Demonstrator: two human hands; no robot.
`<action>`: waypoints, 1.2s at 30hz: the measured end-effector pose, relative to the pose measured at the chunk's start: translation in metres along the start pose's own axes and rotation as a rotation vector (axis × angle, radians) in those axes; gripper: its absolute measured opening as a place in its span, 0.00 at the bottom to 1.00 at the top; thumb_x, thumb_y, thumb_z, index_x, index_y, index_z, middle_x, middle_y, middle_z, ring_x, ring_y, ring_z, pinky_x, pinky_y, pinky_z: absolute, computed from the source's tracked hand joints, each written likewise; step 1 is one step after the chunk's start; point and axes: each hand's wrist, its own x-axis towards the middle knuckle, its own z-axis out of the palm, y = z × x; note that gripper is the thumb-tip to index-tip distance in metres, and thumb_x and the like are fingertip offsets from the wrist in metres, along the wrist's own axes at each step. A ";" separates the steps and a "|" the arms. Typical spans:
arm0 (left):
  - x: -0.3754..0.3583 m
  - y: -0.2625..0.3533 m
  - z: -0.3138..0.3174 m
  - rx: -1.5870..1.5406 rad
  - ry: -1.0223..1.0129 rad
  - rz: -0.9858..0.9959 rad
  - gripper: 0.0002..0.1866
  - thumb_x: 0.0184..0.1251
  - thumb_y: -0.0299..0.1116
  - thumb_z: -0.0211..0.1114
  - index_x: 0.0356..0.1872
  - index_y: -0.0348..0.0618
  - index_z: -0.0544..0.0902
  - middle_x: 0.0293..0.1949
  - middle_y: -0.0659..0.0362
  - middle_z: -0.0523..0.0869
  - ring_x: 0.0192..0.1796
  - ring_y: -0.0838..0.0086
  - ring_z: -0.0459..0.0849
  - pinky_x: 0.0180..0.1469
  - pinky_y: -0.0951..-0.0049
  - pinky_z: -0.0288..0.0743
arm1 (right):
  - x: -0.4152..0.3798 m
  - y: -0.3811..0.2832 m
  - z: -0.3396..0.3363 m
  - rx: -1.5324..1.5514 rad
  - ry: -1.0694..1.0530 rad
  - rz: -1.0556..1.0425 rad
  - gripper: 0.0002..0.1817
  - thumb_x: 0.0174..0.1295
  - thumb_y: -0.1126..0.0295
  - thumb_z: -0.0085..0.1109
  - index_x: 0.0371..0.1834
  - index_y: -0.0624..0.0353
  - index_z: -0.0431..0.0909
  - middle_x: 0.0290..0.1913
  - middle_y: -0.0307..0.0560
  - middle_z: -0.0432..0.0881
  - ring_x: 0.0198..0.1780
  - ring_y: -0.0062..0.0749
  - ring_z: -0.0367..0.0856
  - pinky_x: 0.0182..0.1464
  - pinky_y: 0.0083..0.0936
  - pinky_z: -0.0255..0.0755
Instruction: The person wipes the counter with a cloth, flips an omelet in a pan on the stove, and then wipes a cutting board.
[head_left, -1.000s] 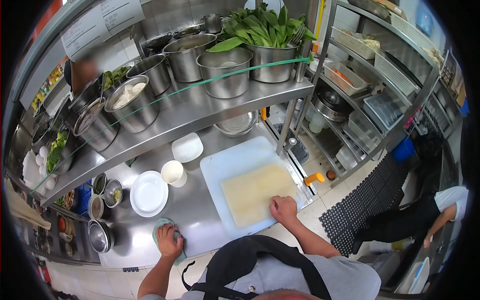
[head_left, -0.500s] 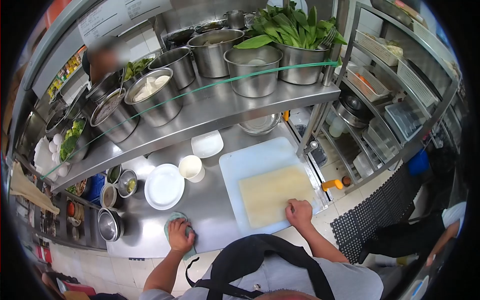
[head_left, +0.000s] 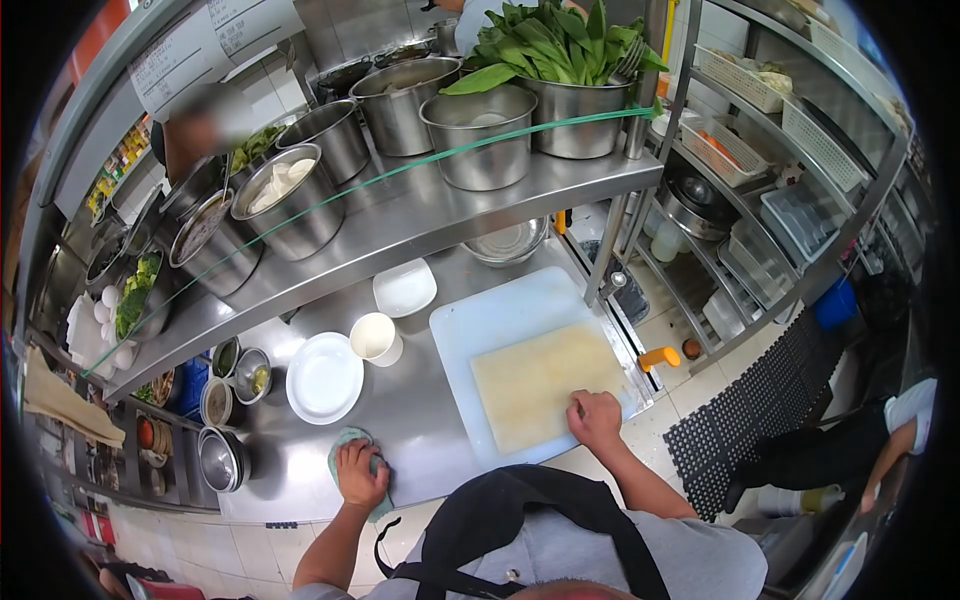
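Observation:
On the steel counter (head_left: 420, 430), my left hand (head_left: 361, 474) is pressed onto a folded green cloth (head_left: 350, 437), its fingers bent over the fabric. My right hand (head_left: 596, 418) lies in a loose fist on the lower right part of a worn cream cutting board (head_left: 530, 385). Nothing shows in its curled fingers. A larger pale-blue board (head_left: 455, 330) lies under the cream one. Between the hands and the shelf stand a white round plate (head_left: 325, 378), a cream cup (head_left: 376, 340) and a white square dish (head_left: 405, 288).
A raised steel shelf (head_left: 400, 240) crosses in front, bearing several steel pots and leafy greens (head_left: 560, 50). Small metal bowls (head_left: 222, 460) stand at the counter's left. A wire rack (head_left: 745, 200) with baskets rises at right. People stand behind the shelf and at far right.
The view has shifted slightly, so the shelf and pots sit further left. Part of a person now shows behind the pots at the top. Both hands stay nearly in place.

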 end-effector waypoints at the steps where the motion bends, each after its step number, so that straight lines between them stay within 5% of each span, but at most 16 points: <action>1: 0.000 0.000 0.000 0.001 0.000 0.001 0.15 0.49 0.34 0.65 0.41 0.43 0.81 0.51 0.51 0.80 0.59 0.52 0.75 0.68 0.47 0.60 | 0.000 0.001 0.000 0.001 0.001 0.000 0.07 0.49 0.71 0.61 0.33 0.55 0.83 0.20 0.46 0.80 0.24 0.43 0.79 0.35 0.39 0.70; 36: 0.001 0.002 -0.007 -0.011 -0.001 -0.020 0.16 0.51 0.35 0.67 0.42 0.43 0.82 0.51 0.51 0.80 0.59 0.51 0.75 0.67 0.48 0.62 | 0.000 0.001 0.004 -0.039 -0.072 0.052 0.05 0.50 0.71 0.61 0.31 0.54 0.83 0.24 0.50 0.82 0.29 0.51 0.79 0.36 0.45 0.71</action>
